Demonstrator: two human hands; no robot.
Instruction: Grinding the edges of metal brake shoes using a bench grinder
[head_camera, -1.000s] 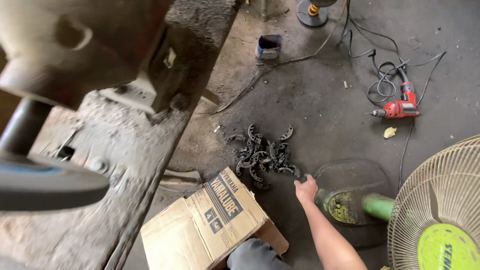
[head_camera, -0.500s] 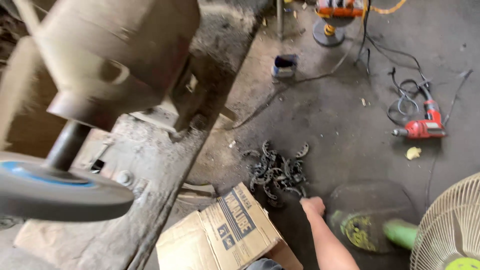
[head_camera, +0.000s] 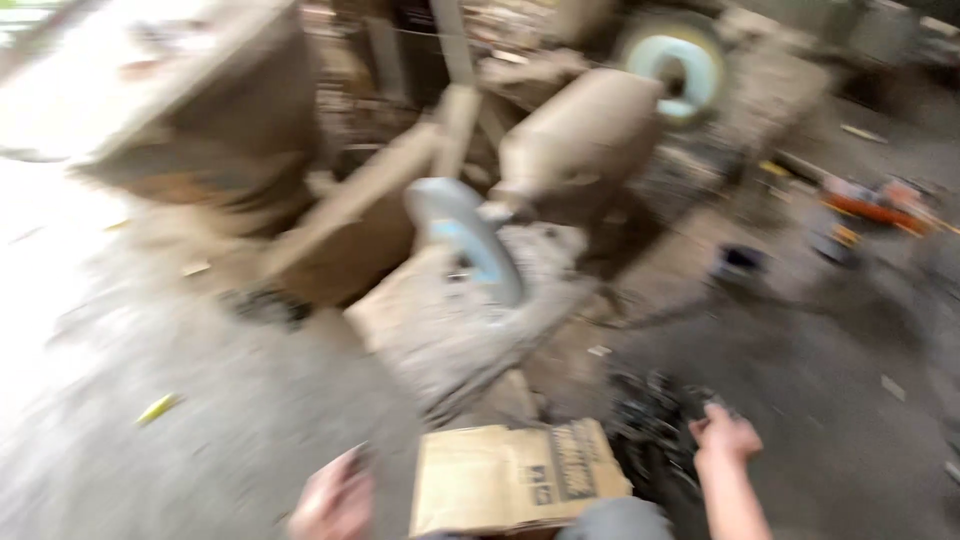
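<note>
Head view: right hand (head_camera: 725, 437) fingers touch the dark metal pile (head_camera: 650, 420); grasp unclear through blur.

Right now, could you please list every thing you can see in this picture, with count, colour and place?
Cardboard box: one, tan, bottom centre, between the two hands.
Pile of metal pieces: one heap, dark, on the floor right of the box; count blurred.
Bench grinder: one, dusty beige, upper centre.
Grinding wheel: one, grey-blue, centre.
Second wheel: one, pale, top right.
Small container: one, dark, right.
Power tool: one, red-orange, far right, blurred.
Left hand: bottom, left of the box.
Right hand: at the pile's edge.
</note>
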